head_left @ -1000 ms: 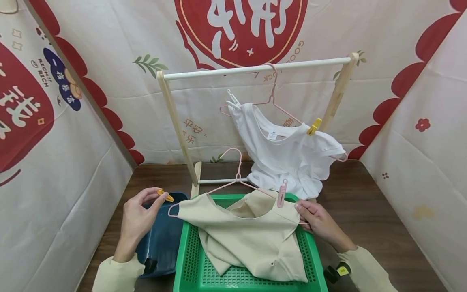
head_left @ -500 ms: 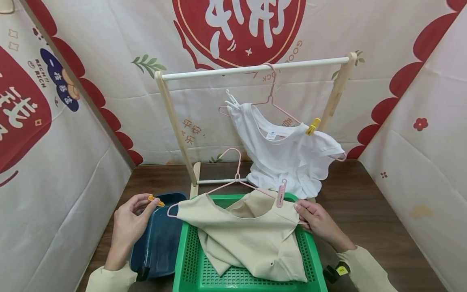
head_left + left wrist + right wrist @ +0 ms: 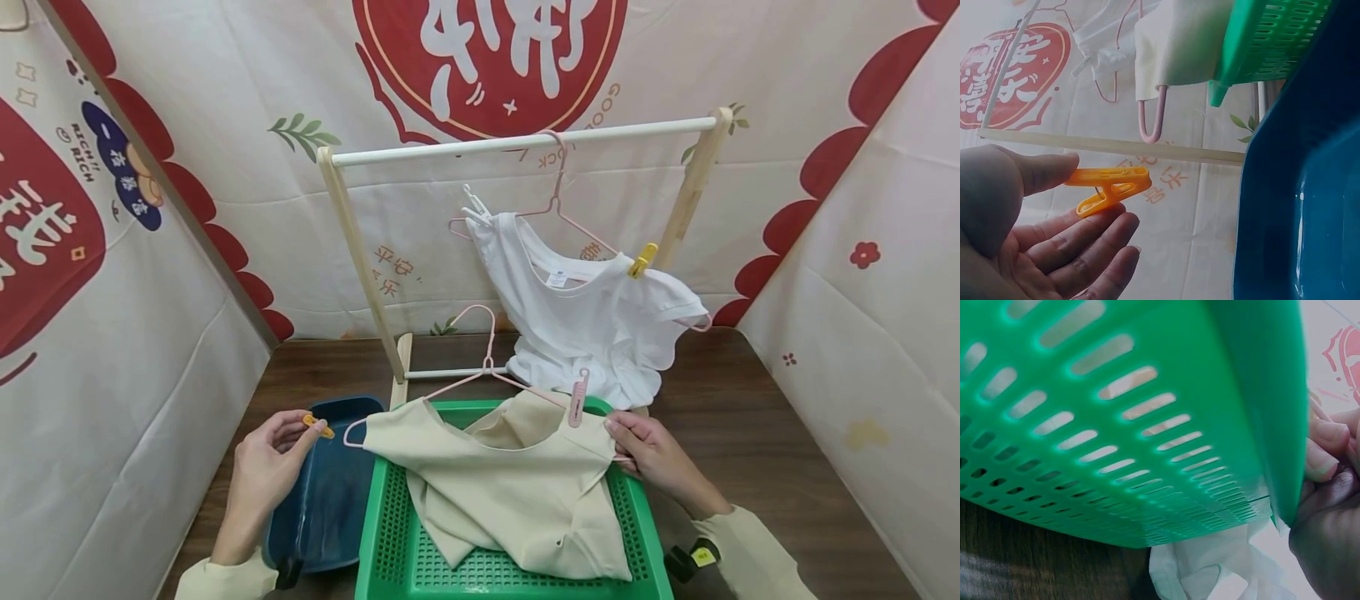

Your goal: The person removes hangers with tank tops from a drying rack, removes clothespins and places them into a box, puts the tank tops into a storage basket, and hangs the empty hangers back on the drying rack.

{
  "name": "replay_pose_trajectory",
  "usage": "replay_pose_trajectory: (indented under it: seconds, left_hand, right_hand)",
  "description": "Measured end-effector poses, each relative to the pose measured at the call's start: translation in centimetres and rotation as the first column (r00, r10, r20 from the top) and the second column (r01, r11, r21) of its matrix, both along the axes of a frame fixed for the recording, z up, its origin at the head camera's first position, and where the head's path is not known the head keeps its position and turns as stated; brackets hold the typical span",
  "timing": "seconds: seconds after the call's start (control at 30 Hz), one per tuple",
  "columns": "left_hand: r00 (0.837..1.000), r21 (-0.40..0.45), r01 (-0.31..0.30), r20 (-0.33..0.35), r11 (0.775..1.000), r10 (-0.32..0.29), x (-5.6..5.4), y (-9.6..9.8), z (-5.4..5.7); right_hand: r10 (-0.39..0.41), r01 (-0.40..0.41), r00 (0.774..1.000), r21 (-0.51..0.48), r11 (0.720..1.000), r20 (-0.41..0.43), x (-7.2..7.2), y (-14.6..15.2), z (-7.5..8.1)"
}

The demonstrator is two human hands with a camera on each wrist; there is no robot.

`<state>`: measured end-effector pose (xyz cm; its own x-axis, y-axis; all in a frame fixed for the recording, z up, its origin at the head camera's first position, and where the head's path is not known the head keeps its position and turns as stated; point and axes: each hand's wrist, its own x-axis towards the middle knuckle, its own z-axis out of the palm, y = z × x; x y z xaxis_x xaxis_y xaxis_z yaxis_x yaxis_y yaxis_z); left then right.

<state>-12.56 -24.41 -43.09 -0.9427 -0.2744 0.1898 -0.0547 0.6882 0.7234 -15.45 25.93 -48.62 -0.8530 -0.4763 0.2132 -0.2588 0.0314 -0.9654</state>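
Observation:
Between thumb and fingers, my left hand (image 3: 262, 467) pinches an orange clothespin (image 3: 1110, 184) over the blue bin (image 3: 330, 492). A cream shirt (image 3: 502, 483) lies across the green basket (image 3: 645, 533) with a pink hanger (image 3: 489, 363) through its shoulders. The hanger's left end (image 3: 1152, 122) pokes out of the sleeve, apart from the clothespin. A pink clothespin (image 3: 577, 400) sits clipped on the shirt's right shoulder. My right hand (image 3: 660, 458) grips that sleeve and the hanger's right end; its fingers are partly hidden by the basket in the right wrist view.
Behind the basket stands a rack with a white rail (image 3: 450, 148) and wooden posts (image 3: 360, 258). From it hangs a white T-shirt (image 3: 585, 317) on a pink hanger, with a white clothespin (image 3: 477, 204) and a yellow clothespin (image 3: 644, 260). Printed cloth walls (image 3: 862, 333) enclose the table.
My left hand has moved left and slightly down with the orange clothespin, away from the shirt's left sleeve. The right hand, shirt and hanger have stayed put.

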Motion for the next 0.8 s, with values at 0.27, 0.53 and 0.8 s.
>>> replay_pose_trajectory:
  seconds: [0.27, 0.53, 0.8]
  left_hand:
    - [0.998, -0.012, 0.017, 0.064, 1.000, -0.016, 0.20, -0.10, -0.27]
    - [0.990, -0.004, 0.055, 0.127, 0.998, -0.054, 0.07, -0.19, -0.65]
    - [0.980, 0.006, 0.093, 0.175, 0.996, -0.093, 0.07, -0.32, -0.89]
  right_hand:
    - [0.008, -0.008, 1.000, -0.010, 1.000, -0.012, -0.01, 0.02, -0.08]
    - [0.015, -0.016, 1.000, -0.022, 1.000, -0.023, -0.02, 0.03, -0.12]
    - [-0.004, 0.004, 1.000, -0.007, 1.000, -0.019, 0.02, 0.07, -0.20]
